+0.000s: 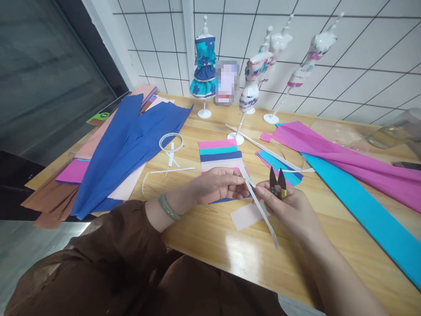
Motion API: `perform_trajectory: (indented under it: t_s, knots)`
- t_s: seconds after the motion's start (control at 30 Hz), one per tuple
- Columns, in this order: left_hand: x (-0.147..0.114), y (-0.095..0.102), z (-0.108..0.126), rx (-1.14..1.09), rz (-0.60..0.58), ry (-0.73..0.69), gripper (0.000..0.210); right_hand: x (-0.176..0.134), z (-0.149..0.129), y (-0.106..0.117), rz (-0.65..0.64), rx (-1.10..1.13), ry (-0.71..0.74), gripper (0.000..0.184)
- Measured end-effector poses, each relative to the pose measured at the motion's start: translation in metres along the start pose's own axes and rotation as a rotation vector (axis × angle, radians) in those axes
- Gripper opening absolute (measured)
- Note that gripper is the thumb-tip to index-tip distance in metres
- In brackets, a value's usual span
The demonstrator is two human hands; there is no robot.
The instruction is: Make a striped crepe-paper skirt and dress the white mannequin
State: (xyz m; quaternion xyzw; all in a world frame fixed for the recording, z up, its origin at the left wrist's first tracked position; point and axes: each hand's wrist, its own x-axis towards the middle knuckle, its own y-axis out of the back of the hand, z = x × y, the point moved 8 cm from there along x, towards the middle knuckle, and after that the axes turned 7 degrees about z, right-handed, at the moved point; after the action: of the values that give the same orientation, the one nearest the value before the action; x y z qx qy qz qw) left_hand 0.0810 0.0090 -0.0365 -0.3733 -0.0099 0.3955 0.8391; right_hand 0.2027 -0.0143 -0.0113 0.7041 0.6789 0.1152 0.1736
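My left hand [222,184], with a bracelet at its wrist, is closed in a pinch on a narrow white strip [265,215] that hangs down over the table. Close beside it, my right hand [291,210] is closed around small thread snips [278,183], their dark blades pointing up and apart. Its thumb and index finger also meet at the strip. Under the hands lies a sheet with pink, turquoise, blue and pale bands [219,156], partly hidden. A pale pink rectangular piece [246,216] lies below the strip.
Blue crepe-like sheets [131,149] cover the left side. A tape roll [171,142] lies near white strip scraps [171,158]. Behind stand a mannequin in a blue dress [204,66] and several bare-topped mannequins [251,81]. Magenta [338,153] and turquoise [365,215] lengths lie right.
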Motion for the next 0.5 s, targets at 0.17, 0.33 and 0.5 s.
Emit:
perform_trajectory:
  t_s: [0.17,0.33,0.5]
  knots:
    - [-0.002,-0.009,0.001,-0.1,-0.061,-0.012,0.018,0.004,0.003,-0.005,-0.035,0.045,-0.004,0.035]
    - [-0.004,-0.011,0.004,-0.114,-0.088,-0.051,0.015,0.004,0.011,-0.009,-0.042,0.144,-0.081,0.043]
    - [-0.006,-0.004,0.016,-0.083,-0.044,-0.144,0.015,0.006,0.017,-0.009,-0.074,0.267,-0.143,0.052]
